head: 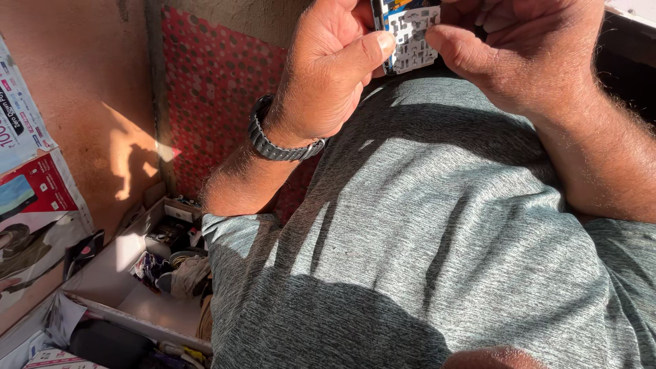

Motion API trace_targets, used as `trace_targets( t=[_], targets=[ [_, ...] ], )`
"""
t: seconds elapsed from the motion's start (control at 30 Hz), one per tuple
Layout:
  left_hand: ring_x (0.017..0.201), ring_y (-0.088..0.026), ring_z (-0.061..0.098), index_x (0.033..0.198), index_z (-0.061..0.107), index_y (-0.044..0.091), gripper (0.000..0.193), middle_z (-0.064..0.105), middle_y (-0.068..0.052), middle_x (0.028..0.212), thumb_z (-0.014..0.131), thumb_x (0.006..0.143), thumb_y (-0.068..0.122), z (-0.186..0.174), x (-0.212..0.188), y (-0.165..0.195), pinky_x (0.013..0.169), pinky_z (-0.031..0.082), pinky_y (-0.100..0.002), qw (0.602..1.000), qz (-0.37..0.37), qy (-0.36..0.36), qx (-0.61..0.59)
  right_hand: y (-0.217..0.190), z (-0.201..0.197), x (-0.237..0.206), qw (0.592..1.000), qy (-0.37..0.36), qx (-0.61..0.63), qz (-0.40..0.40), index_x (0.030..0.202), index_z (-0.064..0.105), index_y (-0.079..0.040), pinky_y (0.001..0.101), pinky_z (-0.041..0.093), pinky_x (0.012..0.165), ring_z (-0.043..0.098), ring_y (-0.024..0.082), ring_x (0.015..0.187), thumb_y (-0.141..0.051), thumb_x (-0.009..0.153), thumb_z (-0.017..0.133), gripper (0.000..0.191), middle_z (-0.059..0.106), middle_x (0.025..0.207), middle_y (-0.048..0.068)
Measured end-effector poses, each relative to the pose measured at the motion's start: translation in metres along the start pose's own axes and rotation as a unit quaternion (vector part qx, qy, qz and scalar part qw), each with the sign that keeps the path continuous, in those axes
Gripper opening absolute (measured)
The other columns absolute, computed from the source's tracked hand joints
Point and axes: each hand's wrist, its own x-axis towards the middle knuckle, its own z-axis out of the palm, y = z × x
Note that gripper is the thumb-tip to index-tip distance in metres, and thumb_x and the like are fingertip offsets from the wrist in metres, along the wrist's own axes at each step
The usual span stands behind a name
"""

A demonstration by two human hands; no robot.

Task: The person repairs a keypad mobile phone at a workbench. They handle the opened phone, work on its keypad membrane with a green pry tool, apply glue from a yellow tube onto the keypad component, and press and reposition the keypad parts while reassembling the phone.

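Glossy flat circuit board (pixel 410 34) between both thumbs

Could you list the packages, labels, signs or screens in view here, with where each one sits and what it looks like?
Small flat item: top centre, pinched between the left hand and right hand; rectangular, blue and white with small dark patterning.
Printed posters: far left wall; overlapping sheets, white and blue above, red and white below.
Printed carton: bottom left corner; white with red marks, mostly cut off.
No screen is visible.
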Motion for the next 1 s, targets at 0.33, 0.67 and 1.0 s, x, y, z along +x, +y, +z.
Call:
trace_targets(
  t=[0.33,0.67,1.0],
  targets=[
    [0.109,-0.011,0.061,0.147,0.048,0.003,0.035,0.064,-0.010,0.132,0.054,0.113,-0.009,0.001,0.002,-0.001,0.095,0.052,-0.029,1.000,-0.004,0.000,0.011,0.016,-0.008,-0.004,0.996,-0.036,-0.032,-0.068,0.120,0.062,0.004,0.0257,0.063,0.089,0.073,0.017,0.101,0.006,0.109,0.073,0.015,0.073,0.117,0.014],
    [0.094,-0.008,0.059,0.146,0.049,0.002,0.035,0.064,-0.008,0.124,0.055,0.114,-0.009,0.000,0.003,-0.002,0.077,0.050,-0.025,1.000,-0.006,0.002,0.010,0.022,-0.010,-0.007,0.991,-0.050,-0.055,-0.114,0.124,0.060,0.004,0.0277,0.062,0.099,0.071,0.019,0.111,0.009,0.114,0.070,0.015,0.071,0.122,0.015],
    [0.105,-0.010,0.062,0.144,0.048,0.000,0.035,0.064,-0.010,0.129,0.055,0.111,-0.010,0.003,0.004,-0.001,0.089,0.053,-0.027,1.000,0.001,0.014,0.015,0.023,-0.010,-0.008,0.989,-0.042,-0.051,-0.129,0.124,0.059,0.004,0.0283,0.061,0.103,0.070,0.019,0.114,0.012,0.118,0.072,0.016,0.071,0.125,0.016]
  ],
)
